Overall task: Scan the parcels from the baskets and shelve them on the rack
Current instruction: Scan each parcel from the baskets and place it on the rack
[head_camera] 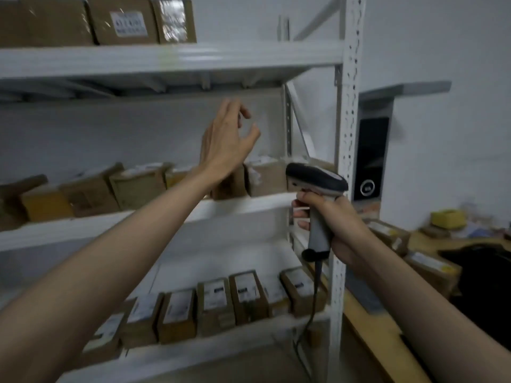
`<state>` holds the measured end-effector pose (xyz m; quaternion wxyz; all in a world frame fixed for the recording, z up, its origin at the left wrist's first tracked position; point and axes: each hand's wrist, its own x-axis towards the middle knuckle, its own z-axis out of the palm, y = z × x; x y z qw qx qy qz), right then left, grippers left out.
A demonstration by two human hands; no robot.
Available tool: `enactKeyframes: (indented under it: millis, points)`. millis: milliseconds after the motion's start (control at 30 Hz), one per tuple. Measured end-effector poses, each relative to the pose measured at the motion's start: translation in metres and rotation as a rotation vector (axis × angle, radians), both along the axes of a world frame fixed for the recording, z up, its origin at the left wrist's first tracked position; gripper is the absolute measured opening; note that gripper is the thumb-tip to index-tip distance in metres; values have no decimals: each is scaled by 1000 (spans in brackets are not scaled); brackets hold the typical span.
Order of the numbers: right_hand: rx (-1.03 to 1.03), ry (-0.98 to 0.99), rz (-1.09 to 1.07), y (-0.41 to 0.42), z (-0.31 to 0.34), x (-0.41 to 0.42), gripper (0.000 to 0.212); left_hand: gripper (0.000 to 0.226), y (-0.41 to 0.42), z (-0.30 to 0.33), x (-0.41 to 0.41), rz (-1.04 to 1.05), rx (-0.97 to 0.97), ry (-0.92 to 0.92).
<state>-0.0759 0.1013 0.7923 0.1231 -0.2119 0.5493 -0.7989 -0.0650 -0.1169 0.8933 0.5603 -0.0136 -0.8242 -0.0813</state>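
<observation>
Low and right of the middle of the frame, our right hand (331, 222) grips the grey handle of the scanner (318, 189), fingers wrapped round it. Its cord hangs down toward the bottom of the frame. Just past it stands the white post of the rack (345, 134).

Near the middle, our left hand (226, 142) is up in the air with the fingers spread and loose. It holds nothing. It hangs above the middle shelf, in front of the boxes there.

Parcels (215, 297) stand in a row on the low shelf at the bottom middle. More sit on the middle shelf and at the upper left on the top shelf.

At the far right, more boxes (431, 266) lie in a blurry heap. We think many parcels are shelved, and those ones still wait for scanning.
</observation>
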Motion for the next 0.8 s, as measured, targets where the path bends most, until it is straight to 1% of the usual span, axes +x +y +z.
enactKeyframes:
  millis: [133, 267, 333, 433, 533, 667, 733, 800]
  points:
    - [-7, -107, 2, 33, -37, 25, 2, 9, 36, -81, 12, -147, 32, -253]
    - [6, -216, -53, 69, -80, 46, 2, 6, 73, -159, 12, -257, 60, -594]
    - [17, -281, -113, 89, -104, 53, 5, 10, 95, -195, 10, -318, 59, -741]
    - [43, -378, -232, 117, -142, 64, 11, 13, 134, -245, 6, -399, 41, -900]
    - [9, -500, -335, 144, -183, 76, 13, 15, 172, -290, 3, -490, -2, -1051]
    - [-25, -655, -472, 176, -241, 102, 4, 13, 212, -345, 5, -646, -29, -1229]
    - [-69, -728, -539, 190, -270, 120, 12, 12, 231, -375, 9, -691, -37, -1354]
    - [-121, -791, -617, 204, -297, 141, 12, 10, 252, -405, 16, -745, -70, -1479]
